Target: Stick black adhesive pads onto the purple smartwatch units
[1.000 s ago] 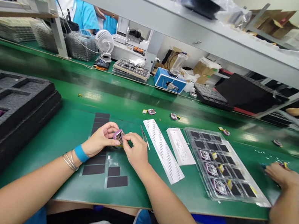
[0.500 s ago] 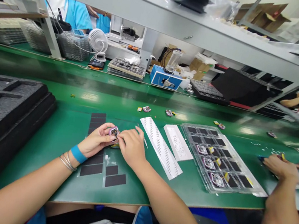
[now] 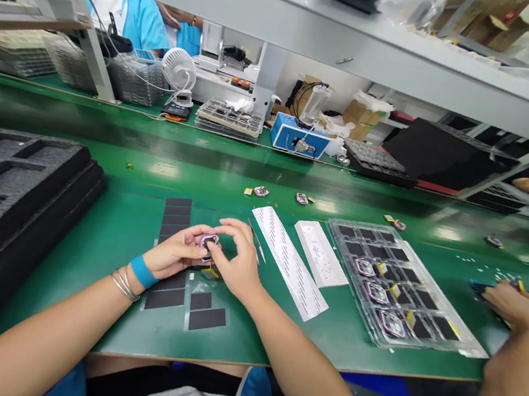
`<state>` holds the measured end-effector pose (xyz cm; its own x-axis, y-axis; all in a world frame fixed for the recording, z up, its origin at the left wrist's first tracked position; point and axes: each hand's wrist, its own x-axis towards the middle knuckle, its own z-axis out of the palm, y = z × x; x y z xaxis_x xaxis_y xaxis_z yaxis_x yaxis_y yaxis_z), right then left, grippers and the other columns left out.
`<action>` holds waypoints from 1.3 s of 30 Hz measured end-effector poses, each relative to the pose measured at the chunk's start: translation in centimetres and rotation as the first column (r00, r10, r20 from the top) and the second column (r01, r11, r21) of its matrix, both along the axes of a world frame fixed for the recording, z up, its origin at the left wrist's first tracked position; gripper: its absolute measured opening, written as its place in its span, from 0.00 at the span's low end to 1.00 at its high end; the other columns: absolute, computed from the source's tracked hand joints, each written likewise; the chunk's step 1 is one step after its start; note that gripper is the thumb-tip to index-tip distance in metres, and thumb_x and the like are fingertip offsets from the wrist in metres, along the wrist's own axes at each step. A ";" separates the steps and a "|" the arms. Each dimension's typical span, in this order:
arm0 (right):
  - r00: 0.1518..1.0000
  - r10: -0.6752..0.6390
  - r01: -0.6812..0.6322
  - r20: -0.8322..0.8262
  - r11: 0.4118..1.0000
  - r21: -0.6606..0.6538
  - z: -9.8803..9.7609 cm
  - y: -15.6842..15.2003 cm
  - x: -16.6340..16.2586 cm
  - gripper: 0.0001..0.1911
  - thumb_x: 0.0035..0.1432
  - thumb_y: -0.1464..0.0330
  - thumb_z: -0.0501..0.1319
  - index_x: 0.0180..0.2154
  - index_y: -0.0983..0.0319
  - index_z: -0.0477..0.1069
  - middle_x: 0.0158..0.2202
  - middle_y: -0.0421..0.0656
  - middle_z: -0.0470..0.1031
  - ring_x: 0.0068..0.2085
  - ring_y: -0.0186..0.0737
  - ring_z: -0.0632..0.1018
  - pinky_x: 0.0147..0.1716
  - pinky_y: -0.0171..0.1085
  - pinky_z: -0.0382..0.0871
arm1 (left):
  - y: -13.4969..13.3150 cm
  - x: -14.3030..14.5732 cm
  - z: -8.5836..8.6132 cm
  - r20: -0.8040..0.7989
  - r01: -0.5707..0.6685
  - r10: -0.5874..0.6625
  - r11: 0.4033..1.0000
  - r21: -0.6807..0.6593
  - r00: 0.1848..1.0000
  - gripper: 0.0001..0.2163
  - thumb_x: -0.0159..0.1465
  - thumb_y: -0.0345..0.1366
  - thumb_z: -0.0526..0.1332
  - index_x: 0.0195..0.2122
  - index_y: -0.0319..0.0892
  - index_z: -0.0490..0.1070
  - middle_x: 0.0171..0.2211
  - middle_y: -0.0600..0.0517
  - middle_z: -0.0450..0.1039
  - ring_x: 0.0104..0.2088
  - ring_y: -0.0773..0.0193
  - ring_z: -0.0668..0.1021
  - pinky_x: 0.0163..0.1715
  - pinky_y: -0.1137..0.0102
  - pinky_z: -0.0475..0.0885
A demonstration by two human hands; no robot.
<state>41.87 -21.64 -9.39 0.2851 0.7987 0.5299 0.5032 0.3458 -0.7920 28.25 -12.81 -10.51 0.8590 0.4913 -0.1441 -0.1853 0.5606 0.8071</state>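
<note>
My left hand (image 3: pixel 177 252) holds a small purple-rimmed watch case (image 3: pixel 209 241) between thumb and fingers, its open inside showing. A yellow piece (image 3: pixel 210 273), like a small battery, hangs just below the case. My right hand (image 3: pixel 241 262) grips the same case from the right: the thumb presses on its inside and the index finger is at the upper rim. Fingers hide part of the case. Beneath my hands lie clear film strips with black rectangular stickers (image 3: pixel 163 301). Thin tweezers (image 3: pixel 257 241) rest right of my right hand.
A printed white label strip (image 3: pixel 291 267) and a white block (image 3: pixel 320 255) lie to the right, then a clear tray (image 3: pixel 428 313) with watch cases. Black foam trays (image 3: pixel 39 208) stand left. Several loose cases, including one watch case (image 3: pixel 261 191), lie behind. A co-worker's hand (image 3: pixel 517 308) is far right.
My right hand's pinch at the case's lower edge has changed: the thumb now presses on its inside, with the index finger raised to the upper rim. The view has shifted slightly.
</note>
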 end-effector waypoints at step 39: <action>0.991 -0.104 0.084 -0.084 0.973 -0.213 0.2 0.3 1.8 0.12 0.56 0.67 0.58 0.43 0.58 0.73 0.40 0.43 0.77 0.40 0.38 0.77 0.40 0.37 0.71 | 1.0 0.0 0.0 -0.299 0.027 -0.022 1.000 0.012 0.954 0.09 0.51 0.29 0.67 0.32 0.36 0.71 0.32 0.44 0.78 0.27 0.59 0.81 0.22 0.73 0.75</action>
<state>43.67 -21.38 -9.19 0.4046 0.8559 0.3219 0.4457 0.1227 -0.8867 28.29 -11.81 -10.47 0.7894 0.4752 -0.3886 0.0796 0.5484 0.8324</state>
